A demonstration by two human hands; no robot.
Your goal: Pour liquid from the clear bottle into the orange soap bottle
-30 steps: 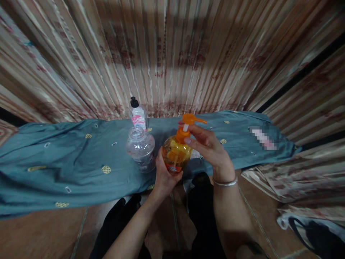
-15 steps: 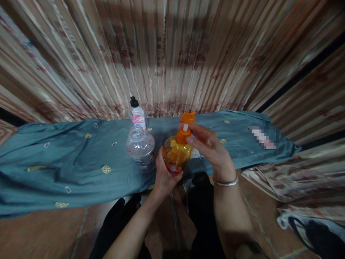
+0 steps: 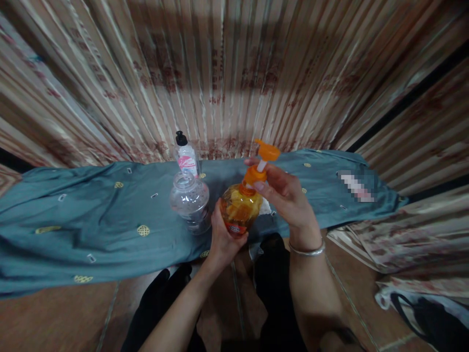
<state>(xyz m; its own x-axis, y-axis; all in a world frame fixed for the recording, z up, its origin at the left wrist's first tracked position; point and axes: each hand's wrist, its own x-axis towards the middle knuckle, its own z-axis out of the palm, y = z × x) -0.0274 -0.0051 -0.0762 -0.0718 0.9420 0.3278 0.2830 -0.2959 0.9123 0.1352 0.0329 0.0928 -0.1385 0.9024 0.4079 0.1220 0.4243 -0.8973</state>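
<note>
An orange pump bottle point(image 3: 242, 208) with yellow liquid stands tilted slightly right on the cloth. My left hand point(image 3: 225, 239) is wrapped round its lower left side. The fingers of my right hand point(image 3: 286, 195) are closed on the orange pump head point(image 3: 255, 174), which sits askew, a little above the bottle's neck; its spout points up and left. Just left of the bottle is a clear round jar point(image 3: 189, 200) with an open mouth. Behind the jar stands a clear bottle with a black cap point(image 3: 186, 159) and a pink label.
A teal patterned cloth point(image 3: 110, 210) covers the long surface. Something white point(image 3: 265, 208) lies behind the pump bottle, and a blurred pink and white item point(image 3: 357, 187) lies at the right. Striped curtains point(image 3: 227, 73) hang behind.
The pump head has risen from the bottle's neck and turned, its spout swinging from right to left. My right hand still grips it; my left hand has barely moved.
</note>
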